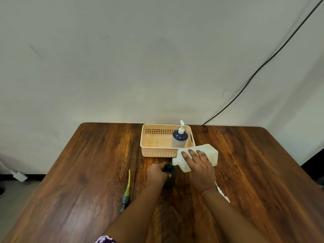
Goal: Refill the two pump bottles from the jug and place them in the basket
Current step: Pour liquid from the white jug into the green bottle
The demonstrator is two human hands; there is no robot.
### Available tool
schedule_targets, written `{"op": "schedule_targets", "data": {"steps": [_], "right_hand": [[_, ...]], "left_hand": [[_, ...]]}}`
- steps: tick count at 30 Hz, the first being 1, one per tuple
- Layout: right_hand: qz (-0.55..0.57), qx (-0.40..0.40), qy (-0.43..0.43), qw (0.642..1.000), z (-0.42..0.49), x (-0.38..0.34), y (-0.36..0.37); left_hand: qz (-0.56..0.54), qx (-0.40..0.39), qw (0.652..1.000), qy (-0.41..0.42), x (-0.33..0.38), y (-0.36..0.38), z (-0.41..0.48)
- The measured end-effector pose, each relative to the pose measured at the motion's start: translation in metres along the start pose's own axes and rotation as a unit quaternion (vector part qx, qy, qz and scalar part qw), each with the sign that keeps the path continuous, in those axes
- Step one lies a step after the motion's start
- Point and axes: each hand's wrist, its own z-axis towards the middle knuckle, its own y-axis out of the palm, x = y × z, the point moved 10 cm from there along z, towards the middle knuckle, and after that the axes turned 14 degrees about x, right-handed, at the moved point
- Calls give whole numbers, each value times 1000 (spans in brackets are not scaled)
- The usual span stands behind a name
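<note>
Now right hand [199,168] wraps white jug [198,156], tipped, spout at dark bottle [169,176] mouth, mid tabletop [84,172]. Left hand [156,173] grips bottle neck. Jug likely heavy, slippery; hold body firmly. Blue bottle [179,138] stands in basket [157,152], back edge.

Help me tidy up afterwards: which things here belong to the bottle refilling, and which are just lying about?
In the job: white jug, tilted in the right hand; dark bottle, held by the left hand; removed pump on the table; blue pump bottle in the basket.

Lying about: black cable; white item by the right wrist.
</note>
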Motion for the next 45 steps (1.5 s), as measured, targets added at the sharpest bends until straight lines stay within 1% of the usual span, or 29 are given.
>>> {"op": "schedule_targets", "data": {"steps": [9, 17, 20, 23, 27, 33, 35, 39, 45], "right_hand": [[-3, -3, -6, 1000, -5, -1, 7], [4, -2, 17, 1000, -5, 1, 10], [11, -10, 57, 998, -7, 8, 14], [48, -25, 145, 988, -16, 26, 21], [88, -45, 287, 953, -35, 57, 30], [112, -23, 418, 901, -60, 92, 33], [118, -22, 442, 889, -67, 99, 35], [126, -20, 462, 878, -78, 109, 37], [121, -9, 457, 881, -83, 111, 33]], "left_hand": [[-2, 0, 1000, -1, 1, -1, 0], [-11, 0, 1000, -14, 0, -1, -1], [-14, -1, 1000, -22, -1, 0, 0], [-13, -3, 1000, -20, -1, 0, 1], [-17, 6, 1000, -21, -3, 0, 1], [-32, 10, 999, -28, -5, 0, 1], [-36, 10, 999, -29, -5, 1, 1], [-34, 17, 999, -31, -5, 0, 1], [-24, 12, 999, -24, -4, 0, 1]]}}
